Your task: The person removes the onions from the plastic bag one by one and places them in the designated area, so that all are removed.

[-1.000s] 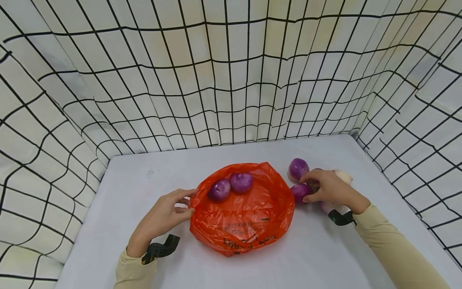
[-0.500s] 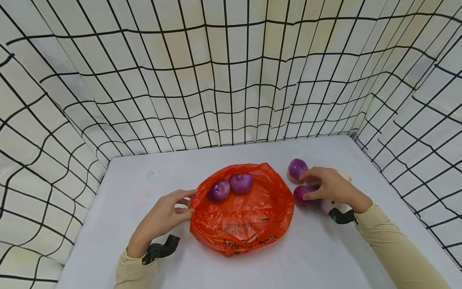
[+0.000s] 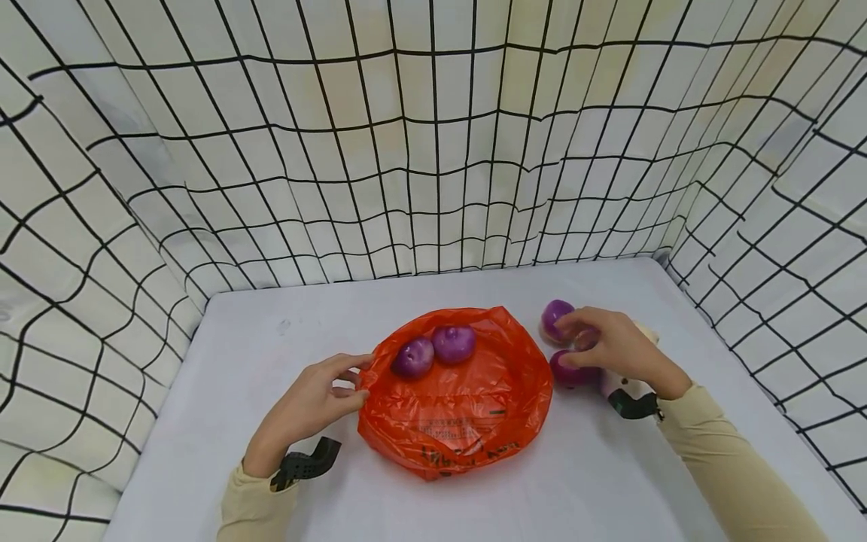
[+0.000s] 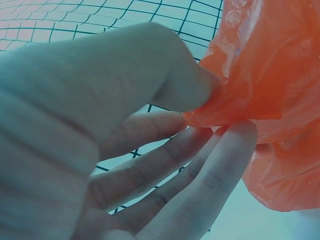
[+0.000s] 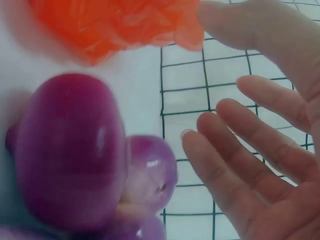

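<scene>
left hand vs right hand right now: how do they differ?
The left hand pinches the orange bag's rim between thumb and fingers; the right hand hovers over loose purple onions with fingers relaxed, gripping nothing. The left hand is beside the bag, the right apart from it. Both wear beige sleeves and black wrist mounts.

A pale grey surface [image 3: 379,316] fills the lower part of the head view, smooth and evenly lit. A cream cloth [image 3: 433,150] printed with a black grid hangs behind it and wraps round both sides, wrinkled so the lines wave. Its lower edge meets the surface along the back. The light is soft and casts faint shadows
</scene>
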`<state>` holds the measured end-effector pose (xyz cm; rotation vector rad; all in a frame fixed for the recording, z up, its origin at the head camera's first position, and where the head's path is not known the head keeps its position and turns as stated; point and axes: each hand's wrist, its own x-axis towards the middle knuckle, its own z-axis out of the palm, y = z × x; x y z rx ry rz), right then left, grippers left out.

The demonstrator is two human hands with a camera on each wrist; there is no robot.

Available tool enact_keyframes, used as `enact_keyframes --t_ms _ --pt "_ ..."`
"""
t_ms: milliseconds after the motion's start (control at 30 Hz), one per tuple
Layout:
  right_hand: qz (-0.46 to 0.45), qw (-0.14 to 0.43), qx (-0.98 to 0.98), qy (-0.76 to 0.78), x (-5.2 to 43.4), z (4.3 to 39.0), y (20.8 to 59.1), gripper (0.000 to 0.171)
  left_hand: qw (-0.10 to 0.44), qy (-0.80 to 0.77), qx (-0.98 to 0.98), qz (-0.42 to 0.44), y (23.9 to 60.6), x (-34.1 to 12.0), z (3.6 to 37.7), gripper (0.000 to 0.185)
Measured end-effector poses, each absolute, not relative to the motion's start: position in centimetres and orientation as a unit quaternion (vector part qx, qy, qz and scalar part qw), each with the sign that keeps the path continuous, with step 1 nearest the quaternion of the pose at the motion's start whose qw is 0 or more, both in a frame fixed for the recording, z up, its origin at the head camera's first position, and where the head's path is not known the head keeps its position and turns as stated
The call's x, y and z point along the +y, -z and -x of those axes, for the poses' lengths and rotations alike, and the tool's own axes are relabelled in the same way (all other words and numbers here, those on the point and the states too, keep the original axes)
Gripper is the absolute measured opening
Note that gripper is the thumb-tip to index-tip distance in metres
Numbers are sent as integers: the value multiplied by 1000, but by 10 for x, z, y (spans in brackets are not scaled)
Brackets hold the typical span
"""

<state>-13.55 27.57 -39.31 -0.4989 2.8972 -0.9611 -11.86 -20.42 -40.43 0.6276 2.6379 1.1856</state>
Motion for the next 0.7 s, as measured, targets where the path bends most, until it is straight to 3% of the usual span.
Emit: enact_keyframes --t_ms 433,700 --pt "202 -18 903 380 239 146 388 47 97 -398 888 -207 405 -205 120 48" --pt "236 -19 902 361 210 157 387 52 95 -401 888 -204 406 -206 119 48"
